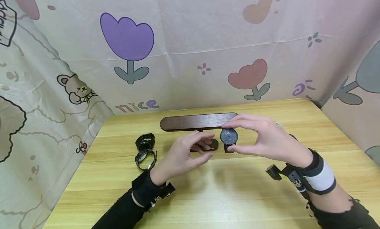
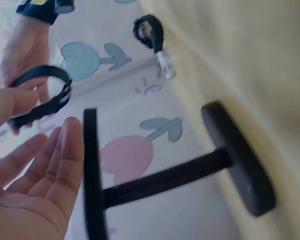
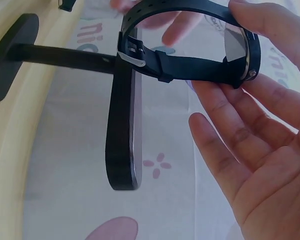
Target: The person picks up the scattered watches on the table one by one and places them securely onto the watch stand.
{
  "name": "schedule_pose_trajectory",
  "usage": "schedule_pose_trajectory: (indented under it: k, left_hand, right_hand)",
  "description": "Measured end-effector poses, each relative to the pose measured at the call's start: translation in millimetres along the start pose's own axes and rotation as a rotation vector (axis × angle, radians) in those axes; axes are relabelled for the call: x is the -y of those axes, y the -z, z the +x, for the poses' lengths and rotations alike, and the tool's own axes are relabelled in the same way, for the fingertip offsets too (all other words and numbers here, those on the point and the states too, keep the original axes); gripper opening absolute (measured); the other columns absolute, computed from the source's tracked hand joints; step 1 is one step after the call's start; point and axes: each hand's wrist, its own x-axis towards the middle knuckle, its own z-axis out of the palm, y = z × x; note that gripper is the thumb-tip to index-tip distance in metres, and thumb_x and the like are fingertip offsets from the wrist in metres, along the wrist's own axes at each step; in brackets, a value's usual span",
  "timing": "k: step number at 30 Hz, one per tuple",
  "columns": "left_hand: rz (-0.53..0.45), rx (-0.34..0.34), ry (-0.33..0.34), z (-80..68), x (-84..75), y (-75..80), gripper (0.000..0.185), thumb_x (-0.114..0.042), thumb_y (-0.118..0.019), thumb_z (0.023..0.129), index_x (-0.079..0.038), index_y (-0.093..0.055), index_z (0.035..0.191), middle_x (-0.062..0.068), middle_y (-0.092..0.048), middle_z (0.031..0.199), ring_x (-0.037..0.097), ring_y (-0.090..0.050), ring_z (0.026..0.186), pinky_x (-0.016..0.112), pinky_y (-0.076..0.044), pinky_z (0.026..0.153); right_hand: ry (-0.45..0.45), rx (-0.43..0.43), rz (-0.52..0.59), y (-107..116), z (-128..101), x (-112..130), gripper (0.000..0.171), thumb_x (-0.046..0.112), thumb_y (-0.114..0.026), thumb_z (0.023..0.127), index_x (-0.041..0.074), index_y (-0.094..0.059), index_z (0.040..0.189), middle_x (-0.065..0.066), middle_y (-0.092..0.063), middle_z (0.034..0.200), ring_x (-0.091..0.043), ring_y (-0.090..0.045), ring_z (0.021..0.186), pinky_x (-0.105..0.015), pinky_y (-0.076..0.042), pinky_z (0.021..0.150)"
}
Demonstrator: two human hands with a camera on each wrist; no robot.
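A pale cloth backdrop point(image 1: 184, 87) printed with tulips and hearts rises at 12 o'clock behind a light wood-grain table point(image 1: 207, 202). Above the table, a black-strapped watch point(image 1: 229, 136) hangs at 4 o'clock from the middle of the T-shaped stand point(image 1: 197, 122), near the right end of its dark brown bar, its dial towards 6 o'clock. The right hand point(image 1: 264, 133) pinches the watch, thumb below and fingers above; the left wrist view shows a gap between strap loop and bar. At the watch's 8 o'clock, the left hand point(image 1: 188, 149) has loosely bent fingers, thumb held apart. Farther out, at the stand's 8 o'clock, a black watch point(image 1: 144, 141) and a second watch point(image 1: 141, 157) lie together. A black ring-shaped item point(image 2: 150, 32), mostly hidden in the head view, sits at the held watch's 3 o'clock.
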Motion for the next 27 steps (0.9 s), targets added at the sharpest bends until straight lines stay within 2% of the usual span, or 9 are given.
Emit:
schedule_pose_trajectory:
  k: [5,9,13,15,18,20,22,24,27]
  left_hand:
    - [0.118,-0.039,-0.063,-2.2,-5.4,19.9,0.041,-0.006,-0.083,0.093,-0.003,-0.071,0.131,0.008,-0.074,0.110,0.016,-0.073,0.092,0.020,-0.062,0.078]
    - [0.225,-0.094,-0.105,-4.6,-7.9,38.6,0.039,-0.006,-0.084,0.091,-0.005,-0.073,0.128,0.008,-0.074,0.115,0.016,-0.071,0.093,0.022,-0.062,0.074]
    - [0.353,-0.150,-0.102,-7.6,-5.4,56.7,0.041,-0.006,-0.085,0.090,-0.005,-0.074,0.129,0.009,-0.075,0.120,0.017,-0.071,0.097,0.028,-0.062,0.076]
    - [0.412,-0.175,-0.089,-9.0,-2.1,64.1,0.043,-0.007,-0.086,0.089,-0.004,-0.073,0.129,0.010,-0.074,0.121,0.020,-0.072,0.099,0.031,-0.061,0.075]
    - [0.493,-0.199,-0.055,-10.7,3.1,73.7,0.045,-0.011,-0.088,0.088,-0.004,-0.073,0.130,0.010,-0.073,0.121,0.024,-0.073,0.101,0.034,-0.059,0.074]
    - [0.536,-0.201,-0.025,-11.9,6.6,79.0,0.048,-0.014,-0.090,0.087,-0.004,-0.073,0.131,0.010,-0.072,0.122,0.026,-0.073,0.105,0.036,-0.059,0.073]
    - [0.572,-0.193,0.008,-13.1,9.7,83.3,0.050,-0.017,-0.091,0.087,-0.005,-0.072,0.132,0.011,-0.071,0.123,0.027,-0.072,0.106,0.037,-0.060,0.075]
    - [0.599,-0.178,0.042,-14.0,13.1,86.4,0.052,-0.020,-0.091,0.086,-0.005,-0.072,0.132,0.012,-0.070,0.124,0.028,-0.071,0.107,0.040,-0.061,0.078]
    - [0.625,-0.154,0.090,-15.1,17.9,89.4,0.054,-0.023,-0.091,0.087,-0.004,-0.071,0.134,0.014,-0.069,0.128,0.030,-0.070,0.108,0.044,-0.062,0.081]
  right_hand:
    - [-0.025,-0.009,-0.002,5,0,-4,0.062,0.006,-0.097,0.071,0.014,-0.076,0.130,0.003,-0.077,0.121,-0.008,-0.072,0.110,-0.008,-0.049,0.102]
    - [-0.062,-0.017,-0.025,9,-2,-8,0.066,0.004,-0.097,0.068,0.016,-0.077,0.130,0.003,-0.077,0.122,-0.005,-0.070,0.112,-0.007,-0.047,0.103]
    - [-0.109,-0.018,-0.062,15,-5,-13,0.065,0.006,-0.099,0.068,0.018,-0.077,0.129,0.006,-0.077,0.122,0.000,-0.067,0.116,-0.006,-0.045,0.105]
    - [-0.128,-0.018,-0.073,18,-6,-14,0.064,0.007,-0.100,0.069,0.018,-0.078,0.128,0.006,-0.076,0.122,0.002,-0.065,0.116,-0.006,-0.044,0.101]
    - [-0.157,-0.020,-0.076,21,-8,-16,0.062,0.007,-0.100,0.070,0.017,-0.078,0.127,0.007,-0.076,0.123,0.005,-0.063,0.111,-0.005,-0.047,0.074]
    - [-0.183,-0.021,-0.069,23,-9,-17,0.061,0.007,-0.099,0.071,0.018,-0.078,0.128,0.008,-0.075,0.123,0.005,-0.062,0.104,-0.010,-0.042,0.056]
    - [-0.208,-0.022,-0.062,25,-10,-18,0.061,0.007,-0.099,0.073,0.020,-0.078,0.128,0.009,-0.074,0.123,0.005,-0.060,0.097,-0.014,-0.036,0.045]
    - [-0.224,-0.026,-0.071,26,-11,-20,0.061,0.008,-0.099,0.073,0.022,-0.078,0.128,0.009,-0.074,0.122,0.006,-0.061,0.098,-0.014,-0.041,0.050]
    - [-0.227,-0.036,-0.103,27,-12,-24,0.062,0.007,-0.099,0.072,0.023,-0.078,0.129,0.009,-0.075,0.122,0.009,-0.062,0.106,-0.009,-0.047,0.068]
